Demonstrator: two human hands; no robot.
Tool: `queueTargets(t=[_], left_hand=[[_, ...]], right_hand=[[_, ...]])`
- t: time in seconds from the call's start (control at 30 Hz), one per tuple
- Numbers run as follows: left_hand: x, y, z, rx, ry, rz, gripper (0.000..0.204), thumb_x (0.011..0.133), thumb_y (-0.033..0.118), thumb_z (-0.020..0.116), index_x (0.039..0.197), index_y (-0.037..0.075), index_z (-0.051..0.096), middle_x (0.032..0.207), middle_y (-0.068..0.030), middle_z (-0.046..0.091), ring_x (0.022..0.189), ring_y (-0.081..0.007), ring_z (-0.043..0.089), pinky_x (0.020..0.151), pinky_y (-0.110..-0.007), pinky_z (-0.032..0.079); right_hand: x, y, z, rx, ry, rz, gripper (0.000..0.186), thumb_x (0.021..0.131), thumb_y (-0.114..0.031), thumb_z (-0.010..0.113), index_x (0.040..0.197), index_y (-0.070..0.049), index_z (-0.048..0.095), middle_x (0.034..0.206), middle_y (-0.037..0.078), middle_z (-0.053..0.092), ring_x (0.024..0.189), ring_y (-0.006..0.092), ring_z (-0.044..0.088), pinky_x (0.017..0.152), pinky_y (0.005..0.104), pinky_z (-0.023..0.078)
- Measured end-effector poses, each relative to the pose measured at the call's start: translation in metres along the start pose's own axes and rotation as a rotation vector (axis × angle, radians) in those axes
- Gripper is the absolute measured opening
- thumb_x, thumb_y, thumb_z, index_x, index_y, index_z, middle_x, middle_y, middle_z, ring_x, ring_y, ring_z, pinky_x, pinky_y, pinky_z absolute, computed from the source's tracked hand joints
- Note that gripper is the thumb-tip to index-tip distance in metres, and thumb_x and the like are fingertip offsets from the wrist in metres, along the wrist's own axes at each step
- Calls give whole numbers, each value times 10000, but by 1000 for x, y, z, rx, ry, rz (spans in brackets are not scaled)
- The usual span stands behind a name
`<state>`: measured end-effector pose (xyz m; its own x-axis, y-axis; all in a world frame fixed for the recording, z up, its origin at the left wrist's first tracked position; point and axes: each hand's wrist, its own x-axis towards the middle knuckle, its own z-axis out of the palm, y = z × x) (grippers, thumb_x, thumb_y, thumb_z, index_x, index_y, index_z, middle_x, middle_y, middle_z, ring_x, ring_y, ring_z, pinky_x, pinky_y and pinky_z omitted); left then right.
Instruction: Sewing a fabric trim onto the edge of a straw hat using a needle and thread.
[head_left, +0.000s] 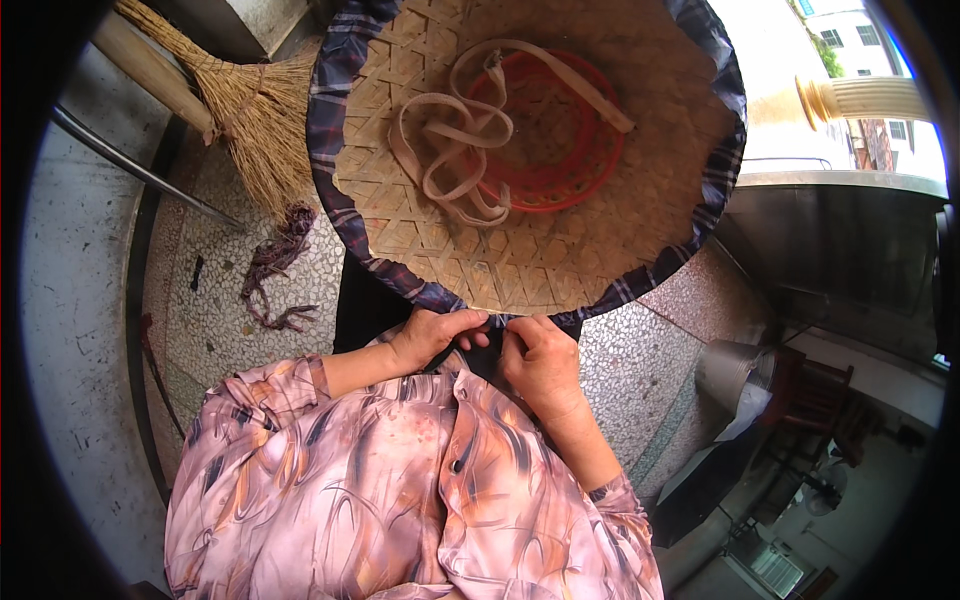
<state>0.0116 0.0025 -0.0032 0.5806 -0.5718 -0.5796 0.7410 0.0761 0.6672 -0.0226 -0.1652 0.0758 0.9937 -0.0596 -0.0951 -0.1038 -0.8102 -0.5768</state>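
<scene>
A wide woven bamboo hat [420,200], its inside facing up, fills the upper middle. A dark plaid cloth edging [644,287] runs round its brim. Inside are a red ring [592,170] and a loosely looped pale fabric strap [505,135]. My left hand [440,338] grips the near brim, thumb along the edging and fingers curled. Just to its right, my right hand [540,360] is pinched at the same edging; anything small between its fingertips is too small to make out.
At upper left are a straw broom [260,130], a wooden pole, a metal rod [150,170] and purple tangled cord [275,265] on the speckled floor [210,310]. A metal bucket [725,370], wooden chair [810,390] and fan [823,485] stand right. A bright opening with railing is upper right.
</scene>
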Motion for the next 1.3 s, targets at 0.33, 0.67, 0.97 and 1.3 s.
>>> queueTargets(t=[0.33, 0.67, 0.97, 1.3], left_hand=[[2, -5, -3, 0, -22, 3, 294, 924, 269, 566, 959, 2, 685, 825, -66, 694, 703, -98, 599, 659, -225, 477], [-1, -1, 0, 25, -14, 15, 298, 928, 271, 560, 957, 3, 685, 832, -72, 697, 703, -101, 600, 659, -229, 479], [0, -2, 0, -11, -12, 8, 283, 925, 253, 561, 959, 2, 687, 827, -78, 698, 703, -104, 602, 650, -230, 480], [1, -5, -1, 1, -22, 17, 297, 930, 265, 552, 977, 0, 676, 831, -76, 696, 701, -101, 602, 650, -230, 481]], right_hand=[[1, -1, -1, -15, -32, -37, 45, 737, -23, 641, 779, -35, 650, 731, 137, 615, 664, 326, 623, 599, 386, 501], [-1, -1, 6, -22, 15, -58, 51, 747, -15, 634, 793, -38, 635, 738, 142, 619, 662, 333, 624, 596, 394, 503], [-2, -1, 1, -23, -10, -36, 49, 738, -14, 633, 780, -37, 641, 738, 142, 620, 659, 334, 625, 590, 392, 503], [0, 0, 3, -32, -42, -49, 25, 744, -26, 627, 764, -39, 633, 728, 143, 612, 650, 335, 619, 587, 401, 499]])
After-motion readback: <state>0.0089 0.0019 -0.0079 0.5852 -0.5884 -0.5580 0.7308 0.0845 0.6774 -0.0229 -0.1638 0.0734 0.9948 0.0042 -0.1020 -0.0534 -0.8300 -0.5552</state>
